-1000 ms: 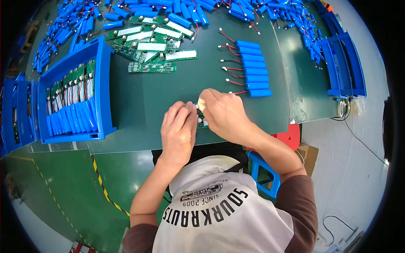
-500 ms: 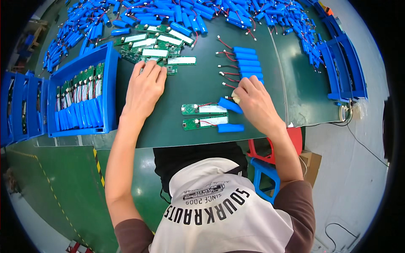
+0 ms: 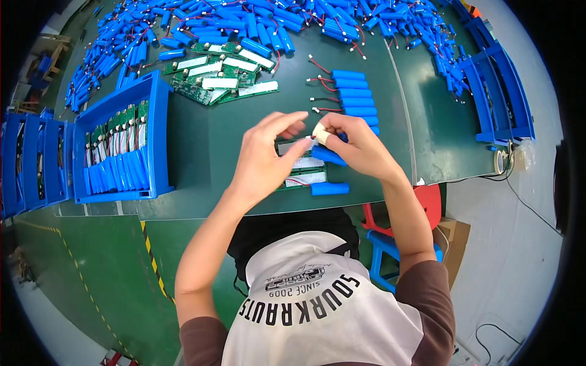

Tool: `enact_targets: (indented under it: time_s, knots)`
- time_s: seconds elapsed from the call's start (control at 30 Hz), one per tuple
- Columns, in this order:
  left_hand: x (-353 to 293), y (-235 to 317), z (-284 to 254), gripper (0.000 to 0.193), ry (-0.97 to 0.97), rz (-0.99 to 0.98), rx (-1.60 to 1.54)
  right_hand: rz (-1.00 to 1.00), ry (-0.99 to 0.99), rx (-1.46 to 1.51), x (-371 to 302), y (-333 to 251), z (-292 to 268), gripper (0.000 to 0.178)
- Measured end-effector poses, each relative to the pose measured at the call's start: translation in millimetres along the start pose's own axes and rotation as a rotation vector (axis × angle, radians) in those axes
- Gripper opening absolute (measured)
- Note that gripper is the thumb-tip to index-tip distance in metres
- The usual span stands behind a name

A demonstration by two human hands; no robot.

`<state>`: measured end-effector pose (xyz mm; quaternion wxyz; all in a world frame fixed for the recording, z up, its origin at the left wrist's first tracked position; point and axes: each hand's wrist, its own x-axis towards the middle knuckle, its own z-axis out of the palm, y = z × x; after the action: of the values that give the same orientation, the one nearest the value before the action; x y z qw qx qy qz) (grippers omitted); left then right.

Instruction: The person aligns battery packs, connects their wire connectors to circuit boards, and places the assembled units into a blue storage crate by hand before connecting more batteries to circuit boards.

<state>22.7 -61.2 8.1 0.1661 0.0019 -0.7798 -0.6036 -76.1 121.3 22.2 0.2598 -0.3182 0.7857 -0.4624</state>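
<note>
Here, at the left end of the green bench (image 3: 195,152), a blue bin (image 3: 161,128) holds an upright row of boards with blue cells; a heap of loose green boards (image 3: 220,83) lies right of its far corner. The left hand (image 3: 261,155) has thumb and fingers parted over two wired boards (image 3: 311,177) near the bench's front edge — whether it grips anything, I cannot tell. The right hand (image 3: 360,145) pinches thumb and forefinger together at something small, perhaps a wire end, just beside a row of blue cells (image 3: 356,93) whose leads point left.
</note>
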Motion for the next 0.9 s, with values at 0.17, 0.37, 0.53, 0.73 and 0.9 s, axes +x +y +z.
enact_targets:
  time_s: [0.17,0.37,0.53,0.73,0.9]
  knots:
    - [-14,6,12,0.02,0.157,-0.03,0.181,-0.11,0.083,0.081,8,3,22,0.007]
    - [-33,-5,-12,0.016,0.366,-0.002,0.447,-0.304,0.158,-0.347,17,2,29,0.008]
    - [-59,-15,-4,0.021,0.207,0.068,0.686,-0.44,0.075,-0.64,23,2,44,0.011]
    - [-71,-23,5,0.024,0.308,0.13,0.598,-0.423,0.104,-0.688,8,-2,60,0.015]
    - [-68,-23,-2,0.026,0.211,0.173,0.657,-0.379,0.123,-0.706,2,-4,72,0.017]
